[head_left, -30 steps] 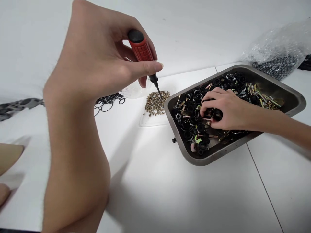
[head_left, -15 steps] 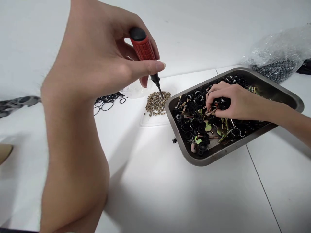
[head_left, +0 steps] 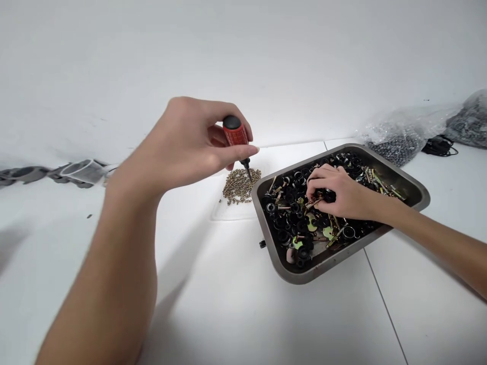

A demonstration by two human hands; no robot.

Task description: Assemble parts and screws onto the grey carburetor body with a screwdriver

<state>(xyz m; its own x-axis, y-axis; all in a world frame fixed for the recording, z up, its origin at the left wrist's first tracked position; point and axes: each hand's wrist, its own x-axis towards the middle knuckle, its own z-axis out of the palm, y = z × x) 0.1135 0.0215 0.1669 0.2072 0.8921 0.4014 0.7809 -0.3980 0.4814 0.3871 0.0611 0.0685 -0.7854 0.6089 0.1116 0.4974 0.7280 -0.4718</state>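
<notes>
The left hand (head_left: 194, 144), left of the tray, pinches a short screwdriver with a red textured handle and black cap (head_left: 236, 134) between thumb and curled fingers. Its dark shaft slants down to a heap of tiny brass-coloured screws (head_left: 238, 188) in a shallow clear plastic container (head_left: 218, 217), just beside the tray's left end. Whether the tip touches a screw is too small to tell.

The right hand (head_left: 340, 192) is inside the rounded rectangular grey metal tray (head_left: 297, 277), fingers bent, thumb closing on a small black-and-copper part (head_left: 326, 195); the grip is partly hidden. Around it in the tray lie black plastic rings (head_left: 283, 223) and yellowish metal pieces (head_left: 329, 233). 1 small black piece (head_left: 262, 244) sits outside the tray, just beside its left wall. A clear plastic bag of dark small parts (head_left: 395, 147) lies behind the tray's far right side.

The step in hand looks like 2 pickups at once: a screw by the tip, a part by the fingers. Judging from this, the next move calls for a steady screwdriver, seated squarely in 1 screw head, and a firm pinch that frees the part without dragging its neighbours.
</notes>
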